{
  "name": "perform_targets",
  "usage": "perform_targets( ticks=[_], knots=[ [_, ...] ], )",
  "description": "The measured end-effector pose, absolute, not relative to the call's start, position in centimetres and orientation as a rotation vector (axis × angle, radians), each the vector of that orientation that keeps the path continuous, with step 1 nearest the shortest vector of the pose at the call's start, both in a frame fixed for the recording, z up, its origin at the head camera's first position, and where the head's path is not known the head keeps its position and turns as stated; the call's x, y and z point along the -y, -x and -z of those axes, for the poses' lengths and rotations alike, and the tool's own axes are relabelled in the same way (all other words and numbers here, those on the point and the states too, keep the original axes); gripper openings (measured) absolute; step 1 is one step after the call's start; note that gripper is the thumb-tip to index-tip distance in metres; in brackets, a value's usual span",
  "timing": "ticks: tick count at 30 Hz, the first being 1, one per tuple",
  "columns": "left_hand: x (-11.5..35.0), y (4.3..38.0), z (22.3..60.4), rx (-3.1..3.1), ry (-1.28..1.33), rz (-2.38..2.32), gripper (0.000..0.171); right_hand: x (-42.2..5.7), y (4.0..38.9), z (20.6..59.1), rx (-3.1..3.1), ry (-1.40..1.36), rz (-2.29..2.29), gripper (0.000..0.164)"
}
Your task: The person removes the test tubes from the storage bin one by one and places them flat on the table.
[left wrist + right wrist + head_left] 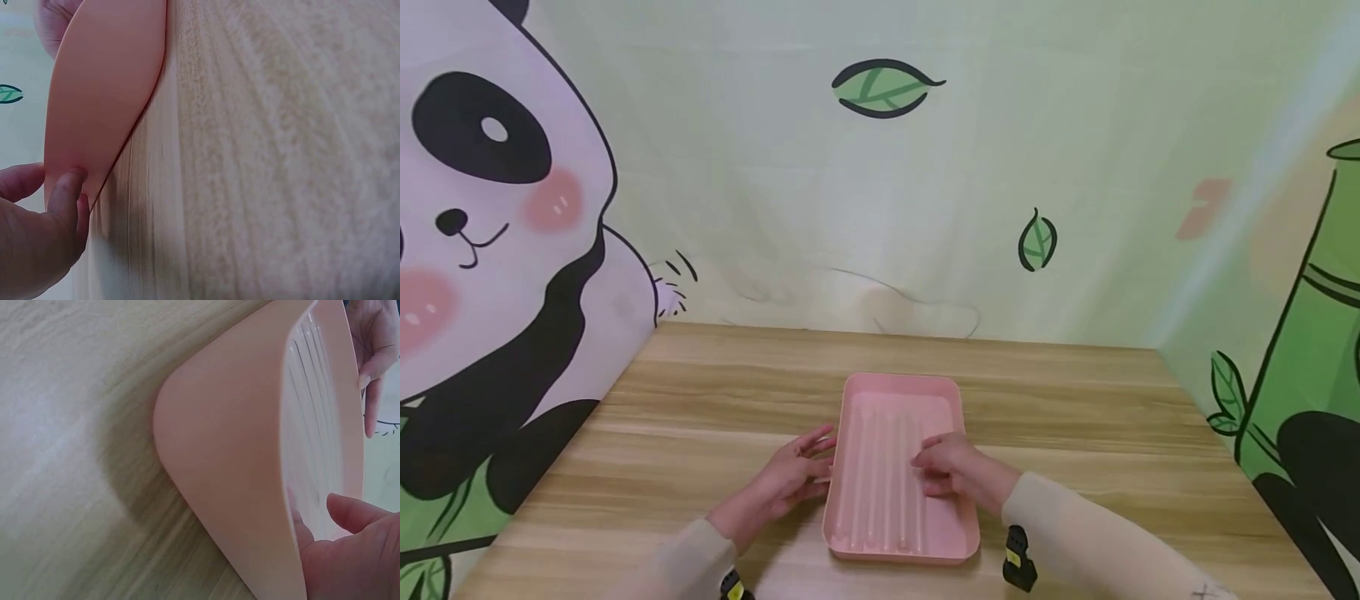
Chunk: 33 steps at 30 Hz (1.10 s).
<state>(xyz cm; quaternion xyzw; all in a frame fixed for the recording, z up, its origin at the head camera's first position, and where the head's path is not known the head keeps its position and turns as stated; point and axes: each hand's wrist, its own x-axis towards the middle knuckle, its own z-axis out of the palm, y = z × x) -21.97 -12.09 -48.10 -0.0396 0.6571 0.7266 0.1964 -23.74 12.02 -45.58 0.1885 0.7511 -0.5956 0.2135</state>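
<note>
A pink rectangular tray [951, 529] lies on the wooden table, its long sides running away from me. Several clear, slender tubes with rounded ends, like test tubes [880, 492], lie side by side lengthwise in its left and middle part. My left hand [786, 479] is at the tray's left side; in the left wrist view its fingertips [78, 174] touch the outer wall. Over the right rim reaches my right hand [958, 468], fingers inside the tray beside the rightmost tube. The right wrist view shows its thumb [350, 511] raised apart from the fingers, which the rim partly hides.
The wooden table [1075, 417] extends around the tray on all sides. Behind it hangs a pale green backdrop [760, 167] printed with a panda, leaves and bamboo. A black wrist camera [1018, 562] sits at my right sleeve.
</note>
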Motion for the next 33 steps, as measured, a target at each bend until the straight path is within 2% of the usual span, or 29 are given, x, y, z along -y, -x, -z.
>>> perform_targets(
  ticks=[12, 33],
  knots=[
    [12.06, 22.10, 48.27, -1.844, 0.101, -2.036, 0.075, -11.81, 23.54, 45.79, -2.164, -0.486, 1.611, 0.048],
    [12.06, 21.99, 48.11, -1.844, 0.129, -2.049, 0.075, -12.17, 23.72, 45.41, -2.089, -0.476, 1.680, 0.052]
  ],
)
